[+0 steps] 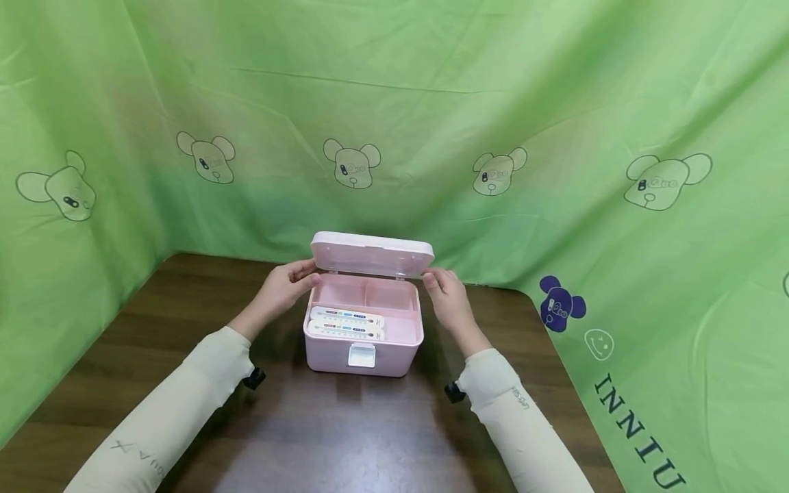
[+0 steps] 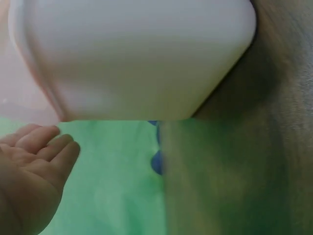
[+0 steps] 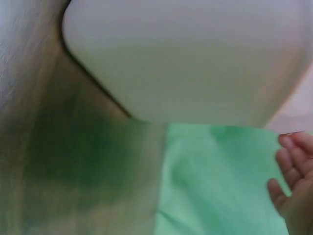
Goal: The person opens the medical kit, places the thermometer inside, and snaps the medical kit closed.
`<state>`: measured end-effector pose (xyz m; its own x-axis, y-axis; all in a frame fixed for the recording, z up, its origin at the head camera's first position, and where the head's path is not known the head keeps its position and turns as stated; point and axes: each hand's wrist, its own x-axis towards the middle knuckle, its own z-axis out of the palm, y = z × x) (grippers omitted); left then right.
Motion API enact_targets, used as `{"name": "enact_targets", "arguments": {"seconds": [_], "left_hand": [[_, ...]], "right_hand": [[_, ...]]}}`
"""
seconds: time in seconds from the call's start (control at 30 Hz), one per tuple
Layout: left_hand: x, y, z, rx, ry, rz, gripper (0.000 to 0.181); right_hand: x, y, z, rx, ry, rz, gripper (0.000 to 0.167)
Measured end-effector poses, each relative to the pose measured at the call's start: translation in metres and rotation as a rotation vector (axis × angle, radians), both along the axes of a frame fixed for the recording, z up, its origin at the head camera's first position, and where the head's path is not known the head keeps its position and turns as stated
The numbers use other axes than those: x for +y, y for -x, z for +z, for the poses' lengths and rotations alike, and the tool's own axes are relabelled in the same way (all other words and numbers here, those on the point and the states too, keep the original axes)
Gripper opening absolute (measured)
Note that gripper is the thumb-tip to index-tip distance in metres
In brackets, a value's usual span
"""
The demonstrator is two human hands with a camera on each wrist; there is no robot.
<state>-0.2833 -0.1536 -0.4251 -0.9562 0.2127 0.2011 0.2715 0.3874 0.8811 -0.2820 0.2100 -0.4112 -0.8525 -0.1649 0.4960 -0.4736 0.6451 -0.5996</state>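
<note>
A pink plastic storage box (image 1: 357, 359) stands on the table with its lid (image 1: 372, 260) raised and leaning back on its hinges. Two white strips with printed scales, an upper one (image 1: 346, 316) and a lower one (image 1: 345, 331), lie one before the other in its front compartment. At the lid's left corner, my left hand (image 1: 283, 287) touches the edge with its fingers, thumb apart by the box rim. On the other side, my right hand (image 1: 448, 298) has its fingertips at the lid's right corner. In both wrist views the fingers are loosely bent beneath the lid's edge.
A white latch (image 1: 361, 355) hangs on the box front. Two small compartments, parted by a divider (image 1: 366, 293), lie behind the strips. Green cloth (image 1: 394, 89) with bear drawings surrounds the brown wooden table (image 1: 345, 438) at the back and sides.
</note>
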Motion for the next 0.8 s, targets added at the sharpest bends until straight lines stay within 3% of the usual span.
{"name": "enact_targets", "arguments": {"seconds": [0.17,0.3,0.53,0.8], "left_hand": [[-0.002,-0.006,0.013,0.024,0.07,-0.037,0.098],[-0.005,-0.006,0.018,0.029,0.125,-0.065,0.115],[-0.006,-0.006,0.024,0.009,0.189,-0.111,0.093],[-0.011,-0.012,0.033,-0.092,0.205,-0.146,0.074]], "right_hand": [[0.003,-0.012,0.02,-0.19,-0.042,0.022,0.109],[0.005,-0.017,0.032,-0.314,-0.06,0.08,0.097],[0.01,-0.021,0.044,-0.473,-0.057,0.157,0.072],[0.013,-0.026,0.055,-0.543,-0.061,0.181,0.066]]}}
